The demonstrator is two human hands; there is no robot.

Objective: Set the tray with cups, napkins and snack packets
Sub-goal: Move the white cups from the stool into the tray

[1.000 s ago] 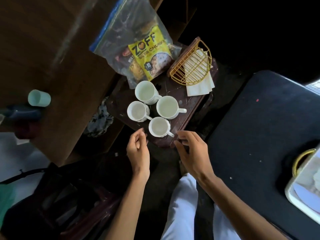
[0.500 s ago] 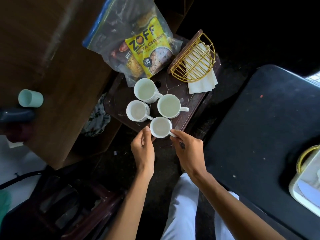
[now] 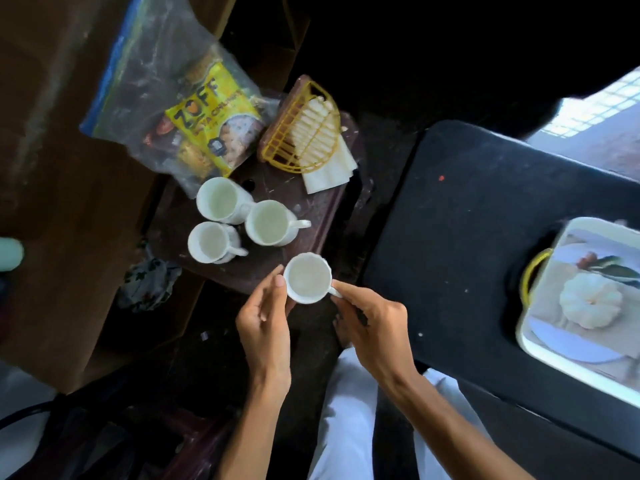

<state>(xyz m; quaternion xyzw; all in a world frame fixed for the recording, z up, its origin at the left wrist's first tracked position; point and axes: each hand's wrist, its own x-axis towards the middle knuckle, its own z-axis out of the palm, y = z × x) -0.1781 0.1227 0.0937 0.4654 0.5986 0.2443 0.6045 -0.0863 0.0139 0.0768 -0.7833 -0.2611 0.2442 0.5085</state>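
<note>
1. The small white ceramic cup (image 3: 307, 278) is held at the near edge of the dark brown stool (image 3: 277, 188), its handle pinched by the right hand (image 3: 374, 327) and its side gripped by the left hand (image 3: 266, 317).
2. It is best kept level and carried rightward to the white yellow-handled tray (image 3: 571, 370).
3. The black tabletop (image 3: 450, 237) edge must be cleared; open room lies before the tray.
</note>
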